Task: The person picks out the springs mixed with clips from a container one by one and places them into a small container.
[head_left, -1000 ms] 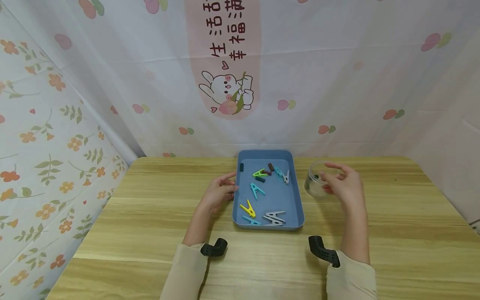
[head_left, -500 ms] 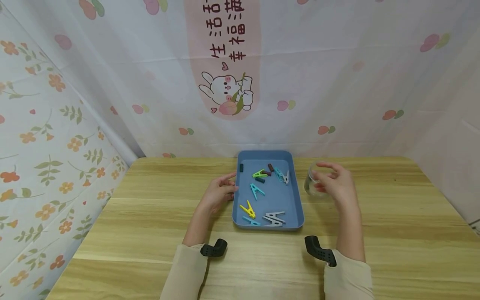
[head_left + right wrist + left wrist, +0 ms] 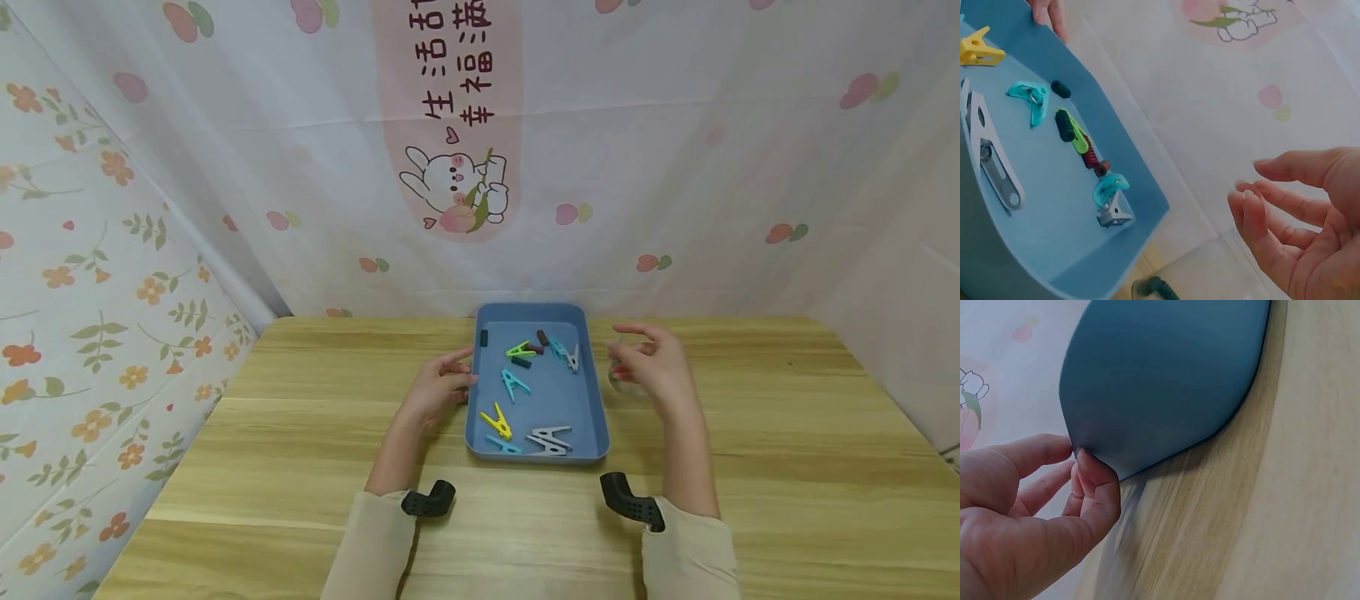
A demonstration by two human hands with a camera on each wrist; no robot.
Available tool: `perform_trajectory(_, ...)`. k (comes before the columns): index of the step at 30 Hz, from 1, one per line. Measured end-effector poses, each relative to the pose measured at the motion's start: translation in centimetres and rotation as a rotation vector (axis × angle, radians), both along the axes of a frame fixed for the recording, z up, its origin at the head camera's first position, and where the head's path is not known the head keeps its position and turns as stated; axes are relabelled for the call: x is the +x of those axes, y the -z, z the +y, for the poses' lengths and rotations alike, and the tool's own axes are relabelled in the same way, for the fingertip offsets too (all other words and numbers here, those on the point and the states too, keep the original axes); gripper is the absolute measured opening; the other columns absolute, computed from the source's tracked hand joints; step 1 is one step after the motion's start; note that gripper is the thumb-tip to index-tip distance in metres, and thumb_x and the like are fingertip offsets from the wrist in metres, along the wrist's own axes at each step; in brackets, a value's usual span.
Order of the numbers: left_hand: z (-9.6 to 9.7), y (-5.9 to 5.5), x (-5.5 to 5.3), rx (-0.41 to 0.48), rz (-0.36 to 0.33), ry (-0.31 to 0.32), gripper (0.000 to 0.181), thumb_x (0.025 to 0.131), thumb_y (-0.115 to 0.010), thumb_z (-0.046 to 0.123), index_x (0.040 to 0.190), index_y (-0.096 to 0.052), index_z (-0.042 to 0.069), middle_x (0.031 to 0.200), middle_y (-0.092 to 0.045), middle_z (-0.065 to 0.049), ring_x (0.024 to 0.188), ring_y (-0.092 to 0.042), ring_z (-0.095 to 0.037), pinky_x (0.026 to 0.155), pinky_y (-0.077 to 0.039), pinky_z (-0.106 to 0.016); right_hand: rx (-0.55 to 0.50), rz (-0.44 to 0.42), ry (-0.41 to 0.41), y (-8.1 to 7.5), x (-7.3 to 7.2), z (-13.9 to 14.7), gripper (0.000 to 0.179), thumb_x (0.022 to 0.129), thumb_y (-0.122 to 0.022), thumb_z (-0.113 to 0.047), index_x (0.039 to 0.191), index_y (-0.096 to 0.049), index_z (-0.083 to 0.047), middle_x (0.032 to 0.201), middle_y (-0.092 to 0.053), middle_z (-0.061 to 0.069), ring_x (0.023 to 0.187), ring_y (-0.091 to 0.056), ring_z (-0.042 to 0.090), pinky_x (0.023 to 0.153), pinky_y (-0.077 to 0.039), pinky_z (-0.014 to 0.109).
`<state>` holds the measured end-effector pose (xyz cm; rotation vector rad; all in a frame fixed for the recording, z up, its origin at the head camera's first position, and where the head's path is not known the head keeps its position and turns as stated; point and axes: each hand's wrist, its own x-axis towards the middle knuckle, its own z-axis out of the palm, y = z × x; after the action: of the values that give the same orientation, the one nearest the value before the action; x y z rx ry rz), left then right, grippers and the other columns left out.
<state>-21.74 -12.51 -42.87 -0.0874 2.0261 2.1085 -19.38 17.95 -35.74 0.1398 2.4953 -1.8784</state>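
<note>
My left hand point(image 3: 435, 387) grips the left side of a blue tray point(image 3: 551, 392); in the left wrist view its fingers pinch the tray's edge. Inside lie clothespins: a yellow one point(image 3: 497, 422), a lime green one point(image 3: 519, 349), several turquoise ones point(image 3: 514, 384) and grey ones point(image 3: 551, 433). Small ribbed cylinders, dark green point(image 3: 521, 362) and brown point(image 3: 542, 337), lie among them. My right hand point(image 3: 660, 367) hovers right of the tray, thumb and fingers apart, holding nothing. It hides most of a clear jar point(image 3: 1210, 269), in which a dark green ribbed piece point(image 3: 1159, 287) shows.
A wooden table point(image 3: 300, 467) carries everything. Behind it hangs a white curtain point(image 3: 675, 167) printed with a rabbit, and a flowered cloth point(image 3: 112, 333) covers the left side. Black wrist mounts point(image 3: 431, 500) sit on both sleeves.
My right hand has moved left from over the jar toward the tray, its fingers staying apart. My left hand and the tray keep their places.
</note>
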Motion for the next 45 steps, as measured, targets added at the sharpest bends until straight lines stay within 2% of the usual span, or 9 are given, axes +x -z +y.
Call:
perform_trajectory(3, 0.1, 0.0, 0.1, 0.001, -0.003, -0.001, 0.055, 0.093, -0.061, -0.007, 0.146, -0.051, 0.002, 0.101, -0.051, -0.009, 0.082, -0.055, -0.015, 0.069, -0.051, -0.025, 0.009, 0.010, -0.004, -0.1, -0.1, -0.4, 0.048, 0.099, -0.062, -0.013, 0.142, -0.049, 0.005, 0.100, -0.071, 0.018, 0.065, -0.067, 0.010, 0.067, -0.058, 0.023)
perform_trajectory(5, 0.1, 0.0, 0.1, 0.002, -0.009, -0.003, 0.055, 0.093, -0.061, -0.008, 0.145, -0.052, 0.003, 0.101, -0.051, -0.009, 0.082, -0.055, -0.015, 0.069, -0.051, -0.024, 0.007, 0.019, -0.005, 0.0, -0.3, -0.6, 0.048, 0.098, -0.063, -0.012, 0.141, -0.050, 0.005, 0.099, -0.071, 0.019, 0.065, -0.067, 0.010, 0.065, -0.058, 0.023)
perform_trajectory(10, 0.2, -0.1, 0.0, 0.011, -0.018, -0.002, 0.055, 0.092, -0.062, -0.008, 0.145, -0.053, 0.005, 0.103, -0.052, -0.009, 0.082, -0.055, -0.015, 0.069, -0.052, -0.024, -0.005, 0.033, -0.034, 0.0, -0.7, -1.1, 0.047, 0.098, -0.063, -0.009, 0.140, -0.050, 0.007, 0.088, -0.072, 0.011, 0.063, -0.066, 0.009, 0.064, -0.057, 0.023)
perform_trajectory(15, 0.1, 0.0, 0.0, 0.009, -0.012, -0.003, 0.055, 0.093, -0.061, -0.008, 0.146, -0.051, 0.004, 0.103, -0.051, -0.009, 0.084, -0.055, -0.016, 0.070, -0.052, -0.024, 0.001, -0.002, -0.077, 0.3, -1.2, -1.9, 0.047, 0.099, -0.061, -0.011, 0.141, -0.048, 0.006, 0.082, -0.069, 0.001, 0.061, -0.065, 0.007, 0.068, -0.058, 0.025)
perform_trajectory(22, 0.1, 0.2, 0.0, 0.015, -0.010, 0.004, 0.055, 0.093, -0.060, -0.009, 0.146, -0.050, 0.001, 0.100, -0.050, -0.009, 0.082, -0.055, -0.015, 0.069, -0.052, -0.024, 0.023, -0.009, -0.110, 1.0, -1.9, -2.9, 0.044, 0.099, -0.059, -0.009, 0.140, -0.051, 0.006, 0.098, -0.072, 0.020, 0.062, -0.066, 0.009, 0.068, -0.058, 0.025)
perform_trajectory(27, 0.1, 0.3, 0.0, 0.013, -0.010, 0.004, 0.055, 0.093, -0.061, -0.008, 0.146, -0.050, 0.002, 0.100, -0.050, -0.008, 0.083, -0.055, -0.015, 0.069, -0.052, -0.024, -0.002, -0.043, -0.114, 1.3, -2.8, -3.3, 0.043, 0.099, -0.059, -0.007, 0.139, -0.052, 0.006, 0.102, -0.071, 0.023, 0.063, -0.066, 0.010, 0.067, -0.058, 0.025)
perform_trajectory(34, 0.1, 0.2, 0.0, -0.005, -0.017, -0.002, 0.055, 0.093, -0.061, -0.006, 0.146, -0.051, 0.004, 0.102, -0.051, -0.009, 0.084, -0.056, -0.016, 0.071, -0.053, -0.025, 0.035, -0.091, -0.120, 1.3, -4.1, -3.9, 0.042, 0.099, -0.059, -0.008, 0.139, -0.053, 0.003, 0.102, -0.068, 0.023, 0.072, -0.067, 0.018, 0.077, -0.059, 0.033)
perform_trajectory(41, 0.1, 0.0, 0.1, 0.002, -0.016, -0.018, 0.054, 0.092, -0.061, -0.008, 0.145, -0.052, 0.003, 0.100, -0.052, -0.008, 0.083, -0.057, -0.015, 0.069, -0.053, -0.024, 0.051, -0.110, -0.146, 1.3, -5.4, -4.4, 0.043, 0.098, -0.061, -0.008, 0.139, -0.054, 0.002, 0.110, -0.066, 0.026, 0.074, -0.067, 0.019, 0.087, -0.056, 0.042)
perform_trajectory(45, 0.2, -0.1, 0.1, -0.004, -0.022, -0.021, 0.054, 0.092, -0.061, -0.008, 0.144, -0.052, 0.003, 0.100, -0.052, -0.008, 0.083, -0.056, -0.015, 0.069, -0.053, -0.024, 0.062, -0.121, -0.138, 1.1, -6.0, -4.6, 0.043, 0.097, -0.061, -0.008, 0.139, -0.055, 0.000, 0.103, -0.068, 0.023, 0.081, -0.066, 0.026, 0.092, -0.053, 0.047)
